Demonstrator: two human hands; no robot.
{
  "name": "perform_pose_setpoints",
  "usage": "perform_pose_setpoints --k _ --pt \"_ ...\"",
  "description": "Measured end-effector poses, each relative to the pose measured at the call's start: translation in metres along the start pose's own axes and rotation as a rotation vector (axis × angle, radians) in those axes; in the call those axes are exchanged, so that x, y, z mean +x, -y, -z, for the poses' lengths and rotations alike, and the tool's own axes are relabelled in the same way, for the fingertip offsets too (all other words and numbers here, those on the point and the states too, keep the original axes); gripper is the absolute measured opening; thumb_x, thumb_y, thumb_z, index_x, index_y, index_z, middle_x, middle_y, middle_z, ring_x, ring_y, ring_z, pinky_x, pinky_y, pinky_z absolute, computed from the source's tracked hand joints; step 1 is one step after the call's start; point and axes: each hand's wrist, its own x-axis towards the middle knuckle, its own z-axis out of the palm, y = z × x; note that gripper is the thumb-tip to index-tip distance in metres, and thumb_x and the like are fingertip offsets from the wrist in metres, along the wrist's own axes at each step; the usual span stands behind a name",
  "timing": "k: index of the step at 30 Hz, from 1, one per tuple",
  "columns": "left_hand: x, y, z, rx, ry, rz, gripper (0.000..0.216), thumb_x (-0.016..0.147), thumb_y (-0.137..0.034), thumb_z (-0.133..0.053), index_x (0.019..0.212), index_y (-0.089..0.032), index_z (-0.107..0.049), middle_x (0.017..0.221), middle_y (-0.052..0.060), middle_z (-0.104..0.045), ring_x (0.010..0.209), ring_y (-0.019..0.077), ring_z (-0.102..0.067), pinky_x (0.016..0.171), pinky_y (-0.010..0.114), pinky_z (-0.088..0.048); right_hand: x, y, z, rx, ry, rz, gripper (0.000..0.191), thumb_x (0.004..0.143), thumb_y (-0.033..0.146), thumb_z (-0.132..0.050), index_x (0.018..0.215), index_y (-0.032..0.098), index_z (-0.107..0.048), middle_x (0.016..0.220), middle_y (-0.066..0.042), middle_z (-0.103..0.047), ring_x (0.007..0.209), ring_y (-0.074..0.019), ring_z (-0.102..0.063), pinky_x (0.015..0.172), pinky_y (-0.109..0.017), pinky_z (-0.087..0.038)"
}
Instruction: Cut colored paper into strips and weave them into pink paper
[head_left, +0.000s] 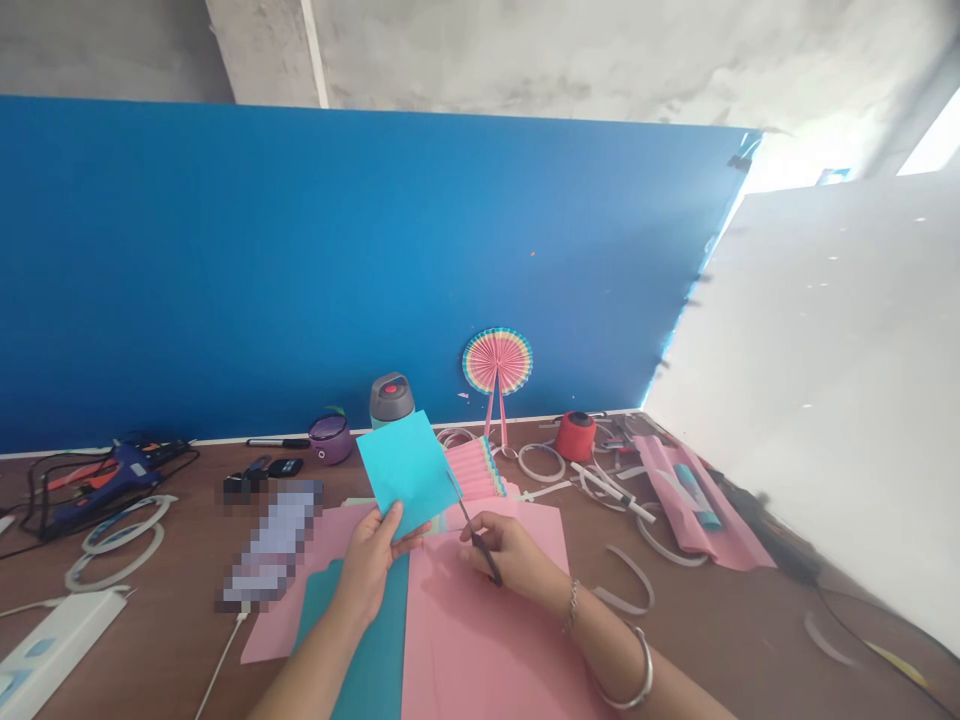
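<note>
My left hand (375, 560) pinches the lower edge of a square of bright blue paper (409, 470), thumb on its front, and holds it tilted above the desk. In my right hand (510, 555) is a pair of scissors (487, 562) with dark handles. Their blades point up and left and meet the right edge of the blue paper; whether they cut into it I cannot tell. Below both hands lie large pink sheets (487, 630) and a teal sheet (367, 650). A pleated pink paper piece (476, 468) with striped edging lies just behind.
A round paper fan (498, 362) stands against the blue partition (300, 270). Nearby are a grey-lidded bottle (391, 398), a purple cup (330, 440) and a red container (575, 436). A glue gun (112, 485), pixelated phone (274, 545) and power strip (60, 650) lie left; paper strips (630, 585) right.
</note>
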Motion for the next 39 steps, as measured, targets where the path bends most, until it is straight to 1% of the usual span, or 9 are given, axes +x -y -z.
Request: perform_pose_setpoints --k 6,12,19,23,28,35,39 --pt "-0.0028 0.0 -0.0018 0.014 0.023 0.012 0.016 0.075 -0.027 -0.067 0.085 -0.017 -0.061 0.085 0.004 -0.07 0.08 0.022 -0.069 0.065 0.029 -0.056 0.0 0.0017 -0.0004 -0.034 -0.035 0.009 0.023 0.073 0.033 -0.062 0.087 0.016 -0.054 0.05 0.005 -0.052 0.044 -0.0081 -0.044 0.041 -0.019 -0.032" --pt "-0.0047 0.0 -0.0035 0.021 0.033 0.015 0.016 0.074 -0.028 -0.067 0.081 -0.015 -0.061 0.085 0.007 -0.071 0.081 0.0235 -0.069 0.065 0.029 -0.056 0.0005 0.0024 -0.0007 -0.039 -0.066 -0.003 0.03 0.071 0.037 -0.064 0.089 0.015 -0.054 0.052 0.005 -0.05 0.044 -0.0081 -0.043 0.042 -0.02 -0.032" --pt "-0.0034 0.0039 -0.0017 0.03 0.082 0.035 0.021 0.077 -0.03 -0.065 0.089 -0.013 -0.062 0.092 0.009 -0.072 0.082 0.0231 -0.069 0.066 0.028 -0.057 0.0024 -0.0012 -0.0015 -0.001 -0.085 0.01 0.036 0.068 0.042 -0.067 0.088 0.014 -0.055 0.054 0.004 -0.049 0.045 -0.0079 -0.042 0.043 -0.021 -0.032" --pt "-0.003 0.0043 -0.0013 0.021 0.088 0.033 0.023 0.076 -0.031 -0.066 0.09 -0.013 -0.063 0.095 0.01 -0.072 0.084 0.0238 -0.069 0.068 0.029 -0.057 0.0038 -0.0027 -0.0014 0.011 -0.083 0.019 0.034 0.069 0.041 -0.066 0.087 0.014 -0.055 0.054 0.004 -0.049 0.046 -0.0083 -0.043 0.043 -0.02 -0.033" --pt "-0.0043 0.0036 -0.0023 0.019 0.084 0.031 0.027 0.074 -0.032 -0.068 0.092 -0.013 -0.063 0.096 0.01 -0.072 0.085 0.0246 -0.069 0.069 0.03 -0.057 0.0026 0.0003 -0.0012 0.014 -0.067 0.019 0.029 0.069 0.037 -0.066 0.084 0.015 -0.053 0.051 0.006 -0.047 0.044 -0.0071 -0.04 0.042 -0.02 -0.03" --pt "-0.0062 0.0022 -0.0036 0.01 0.076 0.038 0.021 0.074 -0.03 -0.068 0.087 -0.014 -0.063 0.094 0.009 -0.072 0.083 0.0244 -0.07 0.069 0.03 -0.057 0.001 0.0041 -0.0028 -0.002 -0.089 0.009 0.027 0.068 0.035 -0.065 0.081 0.016 -0.052 0.05 0.006 -0.046 0.043 -0.0073 -0.038 0.042 -0.02 -0.029" --pt "-0.0062 0.0022 -0.0037 0.005 0.082 0.041 0.024 0.073 -0.031 -0.069 0.088 -0.014 -0.063 0.094 0.009 -0.072 0.083 0.0242 -0.07 0.069 0.03 -0.057 0.001 0.0043 -0.0029 -0.004 -0.09 0.002 0.026 0.067 0.035 -0.065 0.08 0.016 -0.052 0.049 0.006 -0.046 0.043 -0.0072 -0.038 0.041 -0.02 -0.029"
